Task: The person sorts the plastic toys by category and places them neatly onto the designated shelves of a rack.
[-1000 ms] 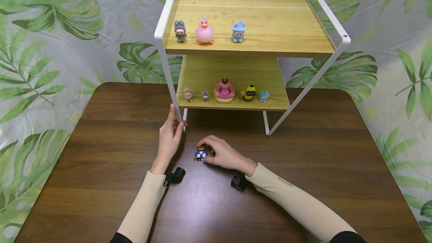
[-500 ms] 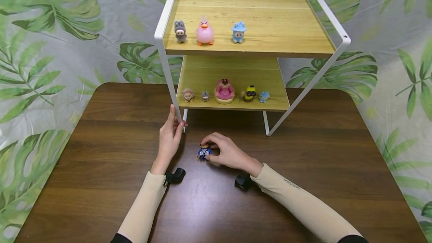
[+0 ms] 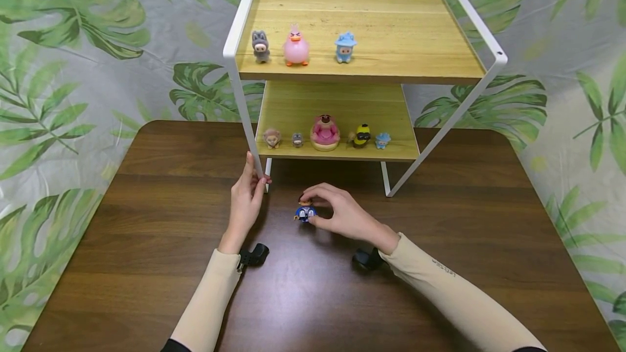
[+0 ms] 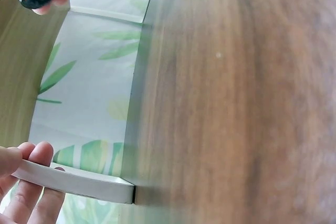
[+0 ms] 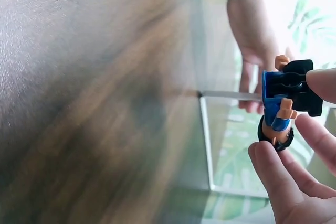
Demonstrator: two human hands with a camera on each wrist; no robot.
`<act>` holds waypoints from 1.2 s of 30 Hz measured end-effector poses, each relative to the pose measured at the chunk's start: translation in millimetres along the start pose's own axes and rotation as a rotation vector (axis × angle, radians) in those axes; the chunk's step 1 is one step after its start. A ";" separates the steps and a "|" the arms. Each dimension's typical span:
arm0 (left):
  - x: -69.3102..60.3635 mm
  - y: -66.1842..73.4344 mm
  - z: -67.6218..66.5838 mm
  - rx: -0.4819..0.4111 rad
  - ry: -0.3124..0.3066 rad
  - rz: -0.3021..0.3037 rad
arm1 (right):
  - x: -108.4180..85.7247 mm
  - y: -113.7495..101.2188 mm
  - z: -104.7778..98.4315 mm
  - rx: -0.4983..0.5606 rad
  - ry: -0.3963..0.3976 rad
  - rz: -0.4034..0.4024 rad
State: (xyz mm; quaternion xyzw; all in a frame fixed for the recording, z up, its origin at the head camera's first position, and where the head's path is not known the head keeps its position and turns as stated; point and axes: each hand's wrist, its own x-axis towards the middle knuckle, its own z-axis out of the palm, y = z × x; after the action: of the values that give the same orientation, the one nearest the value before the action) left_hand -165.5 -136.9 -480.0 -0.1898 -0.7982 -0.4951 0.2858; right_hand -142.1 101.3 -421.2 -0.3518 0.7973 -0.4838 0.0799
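Observation:
In the head view my right hand (image 3: 349, 215) holds a small toy figure (image 3: 305, 213) in blue and white above the table, fingers at its dark-haired head and thumb at its feet. The right wrist view shows that toy figure (image 5: 274, 98) close up, with black legs and orange hands. My left hand (image 3: 244, 200) holds the front left leg (image 3: 248, 124) of a two-tier shelf near its bottom. Thumb and fingers are round the white bar (image 4: 79, 181) in the left wrist view.
Grey, pink and blue figures (image 3: 345, 46) stand on the upper board (image 3: 411, 31). Several more, among them a pink bear (image 3: 325, 133), line the lower board (image 3: 337, 96). The shelf stands on a brown wooden table (image 3: 161, 221), before a leaf-patterned cloth.
My right hand has carried the toy figure a little to the right and toward the shelf. My left hand has stayed on the leg.

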 end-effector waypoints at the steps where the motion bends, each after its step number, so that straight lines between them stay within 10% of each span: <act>1: 0.0 -0.4 0.1 0.001 0.000 0.002 | -0.6 -1.7 -1.9 0.005 0.002 -0.002; 36: 0.4 1.5 -0.1 0.014 -0.004 0.000 | -9.6 -51.0 -64.9 -0.022 0.075 -0.167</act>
State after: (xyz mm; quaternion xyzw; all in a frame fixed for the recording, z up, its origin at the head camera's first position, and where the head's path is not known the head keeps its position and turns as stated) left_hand -164.9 -136.4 -478.7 -0.1889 -0.8022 -0.4893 0.2854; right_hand -140.7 139.4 -347.3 -0.3995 0.7730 -0.4928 0.0053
